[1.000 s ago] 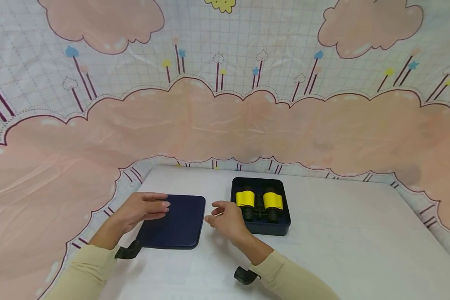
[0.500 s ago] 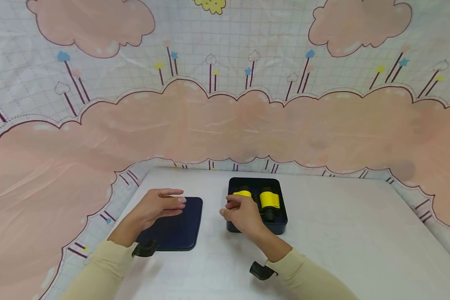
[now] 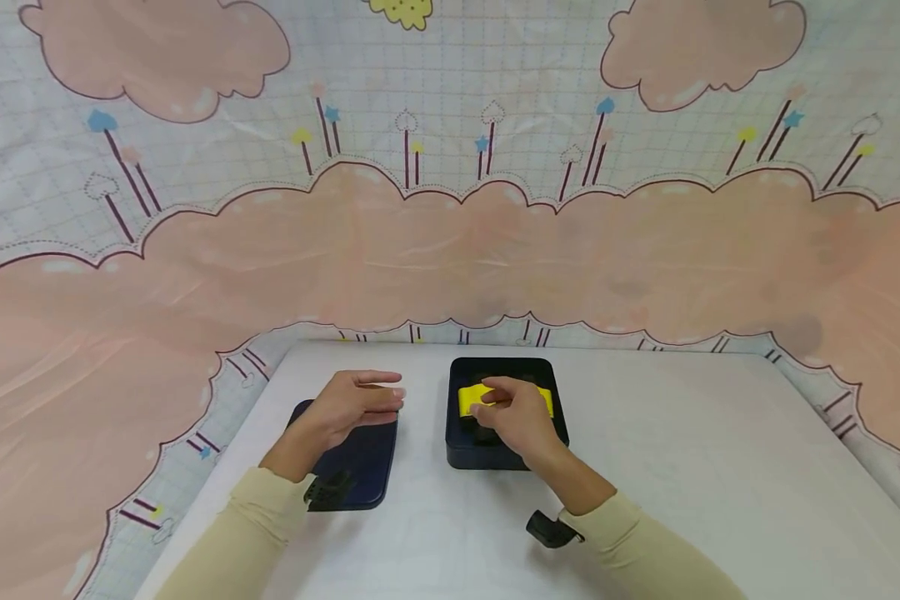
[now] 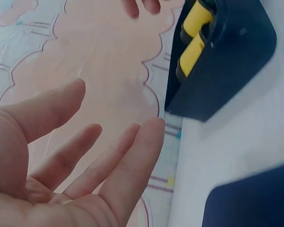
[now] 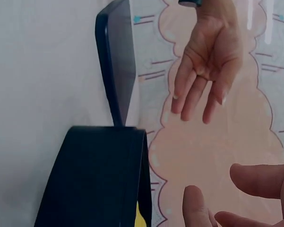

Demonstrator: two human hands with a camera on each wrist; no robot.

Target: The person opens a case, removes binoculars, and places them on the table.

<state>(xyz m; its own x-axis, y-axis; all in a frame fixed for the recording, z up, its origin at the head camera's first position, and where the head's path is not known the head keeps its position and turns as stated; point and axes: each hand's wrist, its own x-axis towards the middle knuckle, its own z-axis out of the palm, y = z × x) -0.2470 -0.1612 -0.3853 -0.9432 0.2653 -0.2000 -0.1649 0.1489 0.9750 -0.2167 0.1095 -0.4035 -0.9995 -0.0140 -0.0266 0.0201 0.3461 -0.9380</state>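
Box (image 3: 486, 457) smooth, satin-sheened; lid (image 3: 371, 467) smooth, low gloss; backdrop (image 3: 450, 258) creased, faintly glossy; sleeves (image 3: 648, 546) matt cloth.

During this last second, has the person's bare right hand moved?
Yes. Against the open dark blue rectangular box, the right hand shifted rightward in the head view.

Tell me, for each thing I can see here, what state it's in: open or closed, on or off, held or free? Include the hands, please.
Box: open, standing upright on the table.
Lid: off, lying flat, apart from the box.
Binoculars: inside the box, not held, partly hidden behind the right hand in the head view.
Left hand: raised over the lid, holding nothing.
Right hand: raised over the box, holding nothing.
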